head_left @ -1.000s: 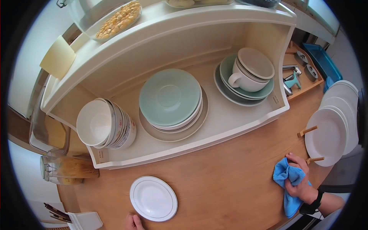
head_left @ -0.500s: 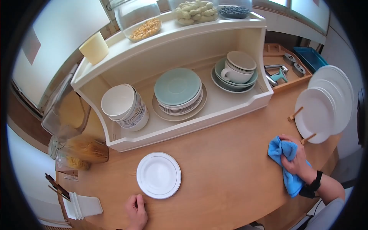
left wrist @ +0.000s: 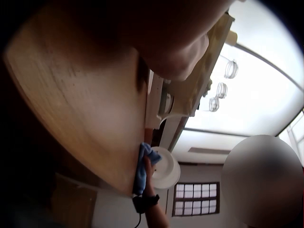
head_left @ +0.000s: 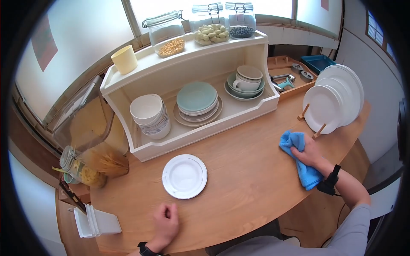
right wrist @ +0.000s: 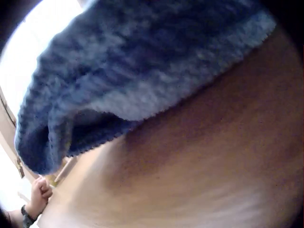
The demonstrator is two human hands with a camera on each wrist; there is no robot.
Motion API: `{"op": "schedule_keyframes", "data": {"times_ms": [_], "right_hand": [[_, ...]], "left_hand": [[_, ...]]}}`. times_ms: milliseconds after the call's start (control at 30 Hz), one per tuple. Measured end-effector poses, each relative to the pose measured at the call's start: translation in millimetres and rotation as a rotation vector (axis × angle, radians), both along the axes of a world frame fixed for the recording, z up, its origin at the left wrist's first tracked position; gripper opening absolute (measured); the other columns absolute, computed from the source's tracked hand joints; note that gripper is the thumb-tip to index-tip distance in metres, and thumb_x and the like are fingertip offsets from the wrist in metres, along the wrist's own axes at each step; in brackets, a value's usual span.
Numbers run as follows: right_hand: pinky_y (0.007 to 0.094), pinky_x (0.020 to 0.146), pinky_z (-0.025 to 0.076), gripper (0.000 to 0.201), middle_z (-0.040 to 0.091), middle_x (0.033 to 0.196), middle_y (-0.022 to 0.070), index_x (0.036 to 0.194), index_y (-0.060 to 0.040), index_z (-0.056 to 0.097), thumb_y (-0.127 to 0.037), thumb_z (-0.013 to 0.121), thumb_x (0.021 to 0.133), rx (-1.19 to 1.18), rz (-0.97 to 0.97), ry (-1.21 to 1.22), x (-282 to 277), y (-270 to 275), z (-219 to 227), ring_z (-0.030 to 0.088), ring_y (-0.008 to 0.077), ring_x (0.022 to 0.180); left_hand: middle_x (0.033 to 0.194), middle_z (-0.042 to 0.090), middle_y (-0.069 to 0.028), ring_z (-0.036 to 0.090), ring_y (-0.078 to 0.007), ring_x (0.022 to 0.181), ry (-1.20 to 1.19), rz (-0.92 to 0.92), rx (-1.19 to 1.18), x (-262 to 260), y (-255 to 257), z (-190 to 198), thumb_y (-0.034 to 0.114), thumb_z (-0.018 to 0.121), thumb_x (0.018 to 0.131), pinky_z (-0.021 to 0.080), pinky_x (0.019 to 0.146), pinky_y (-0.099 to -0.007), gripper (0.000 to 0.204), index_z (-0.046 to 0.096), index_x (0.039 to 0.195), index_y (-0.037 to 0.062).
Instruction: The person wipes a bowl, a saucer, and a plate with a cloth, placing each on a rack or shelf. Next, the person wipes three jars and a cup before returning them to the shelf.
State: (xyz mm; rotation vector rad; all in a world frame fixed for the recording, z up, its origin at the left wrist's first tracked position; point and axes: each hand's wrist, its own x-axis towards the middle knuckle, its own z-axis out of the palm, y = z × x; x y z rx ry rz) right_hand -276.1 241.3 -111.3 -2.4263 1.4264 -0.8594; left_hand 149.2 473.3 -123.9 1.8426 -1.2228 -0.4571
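On the brown wooden counter (head_left: 239, 183), a white round plate (head_left: 183, 176) lies just beyond the nearer left hand (head_left: 166, 226), its fingers curled together, empty; the right hand (head_left: 311, 154) grips a crumpled blue fabric cloth (head_left: 306, 175), lengthwise toward the person.

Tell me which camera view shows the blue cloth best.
The head view: it shows the blue cloth nearly whole, gripped by the right hand on the table. The right wrist view shows its fabric up close but cut off; the left wrist view shows it small.
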Motion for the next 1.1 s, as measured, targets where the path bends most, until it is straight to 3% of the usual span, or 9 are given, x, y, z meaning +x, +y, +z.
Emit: {"op": "schedule_keyframes", "data": {"times_ms": [67, 167, 300, 367, 433, 467, 500, 633, 1100], "right_hand": [[0.038, 0.094, 0.043, 0.056, 0.056, 0.121, 0.0182, 0.122, -0.0032, 0.053, -0.031, 0.069, 0.077, 0.059, 0.104, 0.005, 19, 6, 7, 0.053, 0.033, 0.112], [0.0373, 0.096, 0.04, 0.055, 0.053, 0.125, 0.0181, 0.12, 0.0004, 0.053, -0.031, 0.069, 0.078, 0.026, 0.05, -0.198, 41, 31, 32, 0.05, 0.0307, 0.118], [0.0336, 0.063, 0.045, 0.012, 0.058, 0.078, 0.0125, 0.085, -0.0019, 0.056, -0.005, 0.048, 0.076, -0.394, -0.056, -0.317, -5, 147, 40, 0.055, 0.0222, 0.068], [0.0334, 0.047, 0.036, 0.006, 0.047, 0.056, 0.006, 0.067, -0.0084, 0.051, -0.005, 0.048, 0.062, -0.314, 0.05, -0.086, -22, 208, 2, 0.046, 0.0216, 0.048], [0.0353, 0.045, 0.036, 0.005, 0.047, 0.054, 0.0112, 0.058, -0.0075, 0.049, -0.004, 0.052, 0.059, 0.082, -0.179, -0.041, -26, 279, -74, 0.048, 0.0273, 0.048], [0.0382, 0.051, 0.043, 0.008, 0.057, 0.062, 0.0148, 0.065, -0.0057, 0.058, -0.014, 0.058, 0.063, 0.297, -0.296, 0.029, -22, 312, -106, 0.056, 0.0325, 0.057], [0.0449, 0.084, 0.046, 0.028, 0.067, 0.085, 0.0151, 0.094, -0.0082, 0.065, -0.028, 0.06, 0.075, 0.739, -0.363, 0.194, -28, 340, -134, 0.064, 0.0295, 0.089], [0.0448, 0.083, 0.046, 0.027, 0.066, 0.084, 0.0152, 0.093, -0.0081, 0.065, -0.028, 0.06, 0.075, 0.77, -0.31, 0.206, -44, 349, -188, 0.064, 0.0298, 0.087], [0.0441, 0.076, 0.047, 0.025, 0.065, 0.08, 0.0156, 0.087, -0.0076, 0.064, -0.028, 0.06, 0.073, 0.852, -0.088, 0.296, -51, 347, -252, 0.063, 0.0314, 0.082]], "left_hand": [[0.053, 0.045, -0.0066, 0.045, -0.0181, 0.045, -0.191, -0.282, -0.118, -15, -1, 12, 0.011, 0.065, 0.081, 0.034, 0.042, -0.0307, 0.024, 0.049, 0.064, 0.0049], [0.054, 0.048, -0.0085, 0.049, -0.0239, 0.044, -0.382, -0.762, -0.375, -52, -18, 6, 0.011, 0.065, 0.077, 0.039, 0.041, -0.0334, 0.022, 0.049, 0.063, 0.0066], [0.052, 0.051, -0.0082, 0.053, -0.0246, 0.044, -0.467, -1.031, -0.286, -94, -45, 8, 0.018, 0.06, 0.083, 0.044, 0.042, -0.0349, 0.026, 0.051, 0.061, 0.0074], [0.05, 0.051, -0.0067, 0.053, -0.0229, 0.043, -0.445, -1.044, -0.31, -91, -47, -3, 0.02, 0.06, 0.083, 0.042, 0.04, -0.0346, 0.029, 0.051, 0.058, 0.009], [0.048, 0.05, -0.0051, 0.053, -0.0211, 0.042, -0.432, -1.069, -0.311, -86, -46, -8, 0.022, 0.06, 0.084, 0.041, 0.038, -0.0343, 0.031, 0.051, 0.056, 0.0106], [0.047, 0.051, -0.0052, 0.053, -0.0212, 0.041, -0.44, -1.058, -0.305, -87, -46, -4, 0.022, 0.06, 0.084, 0.041, 0.038, -0.034, 0.032, 0.051, 0.055, 0.0108], [0.046, 0.051, -0.0053, 0.052, -0.0213, 0.041, -0.449, -1.048, -0.302, -88, -45, -2, 0.021, 0.061, 0.083, 0.041, 0.038, -0.0336, 0.032, 0.051, 0.054, 0.011], [0.047, 0.052, -0.0054, 0.053, -0.0217, 0.04, -0.446, -1.053, -0.294, -86, -46, -4, 0.021, 0.06, 0.084, 0.042, 0.038, -0.0338, 0.031, 0.052, 0.056, 0.0105], [0.054, 0.056, -0.0067, 0.058, -0.0225, 0.05, -0.378, -1.073, -0.311, -84, -41, -16, 0.021, 0.059, 0.084, 0.048, 0.047, -0.0341, 0.028, 0.055, 0.06, 0.008]]}}
